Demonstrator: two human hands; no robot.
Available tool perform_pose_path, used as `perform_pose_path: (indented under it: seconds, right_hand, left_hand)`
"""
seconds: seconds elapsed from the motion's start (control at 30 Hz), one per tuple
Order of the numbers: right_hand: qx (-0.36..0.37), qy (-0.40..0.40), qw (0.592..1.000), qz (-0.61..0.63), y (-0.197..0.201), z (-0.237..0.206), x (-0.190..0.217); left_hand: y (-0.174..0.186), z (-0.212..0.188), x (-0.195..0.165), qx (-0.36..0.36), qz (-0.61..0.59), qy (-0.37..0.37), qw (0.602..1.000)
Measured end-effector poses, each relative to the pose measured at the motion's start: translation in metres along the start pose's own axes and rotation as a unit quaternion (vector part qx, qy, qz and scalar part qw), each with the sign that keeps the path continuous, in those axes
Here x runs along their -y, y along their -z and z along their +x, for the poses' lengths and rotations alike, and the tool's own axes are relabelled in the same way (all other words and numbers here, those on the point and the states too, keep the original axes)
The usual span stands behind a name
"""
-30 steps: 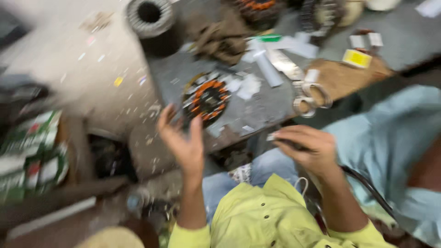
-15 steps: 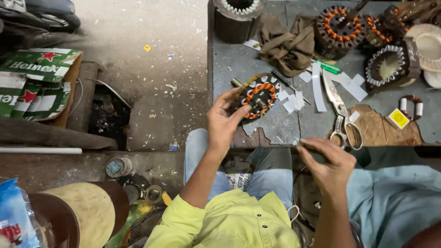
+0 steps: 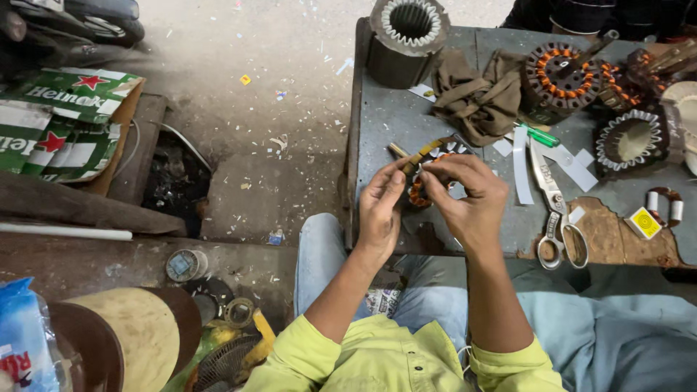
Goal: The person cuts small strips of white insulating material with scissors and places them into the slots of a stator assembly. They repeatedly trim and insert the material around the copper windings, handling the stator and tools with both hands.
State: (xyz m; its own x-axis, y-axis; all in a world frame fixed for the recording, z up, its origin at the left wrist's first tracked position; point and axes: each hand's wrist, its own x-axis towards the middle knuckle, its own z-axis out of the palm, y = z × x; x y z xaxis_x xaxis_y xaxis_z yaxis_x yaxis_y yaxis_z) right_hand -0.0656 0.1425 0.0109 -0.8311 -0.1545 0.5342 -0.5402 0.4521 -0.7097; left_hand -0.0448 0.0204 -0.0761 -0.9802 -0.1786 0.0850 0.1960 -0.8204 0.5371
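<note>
Pinching a copper-wound stator (image 3: pixel 421 190) at the desk (image 3: pixel 392 123) edge, the left hand (image 3: pixel 381 207) and right hand (image 3: pixel 465 196) close their fingers around it. Scissors (image 3: pixel 552 207) lie just right; what the fingertips grip looks like yellow sleeving.

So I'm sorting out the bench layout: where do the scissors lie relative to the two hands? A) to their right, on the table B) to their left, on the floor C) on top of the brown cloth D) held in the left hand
A: the scissors lie flat on the grey table, right of the right hand and left hand, which hold a small copper-wound stator.
</note>
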Motion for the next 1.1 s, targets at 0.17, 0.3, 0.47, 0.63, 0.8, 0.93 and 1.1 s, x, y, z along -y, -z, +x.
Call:
perform_pose_path:
  seconds: [0.17,0.3,0.47,0.63,0.8,0.93,1.1]
  right_hand:
    - [0.007,-0.024,1.0,0.016,-0.005,0.0,0.001]
    - [-0.023,-0.027,0.999,0.001,-0.013,-0.002,0.003]
    - [-0.018,0.03,0.999,-0.037,-0.012,-0.005,0.003]
    - [-0.034,0.004,0.999,0.024,-0.007,-0.009,-0.002]
    - [-0.062,0.019,0.997,-0.035,-0.014,-0.01,0.0]
    - [-0.077,0.029,0.995,-0.051,-0.018,-0.007,0.006]
    - [-0.062,0.022,0.997,-0.04,-0.006,-0.02,0.003]
  left_hand:
    - [0.006,0.0,0.005,0.001,-0.011,0.016,1.0]
    - [0.01,0.0,0.007,0.01,-0.029,0.029,0.999]
    - [0.01,0.0,0.006,0.001,-0.039,0.029,0.999]
    - [0.008,-0.001,0.004,-0.002,-0.044,0.038,0.998]
    - [0.006,0.0,0.003,0.007,-0.033,0.025,0.999]
    - [0.005,0.001,0.001,0.002,-0.027,0.027,0.999]
    - [-0.001,-0.003,-0.001,0.013,-0.003,0.01,1.0]
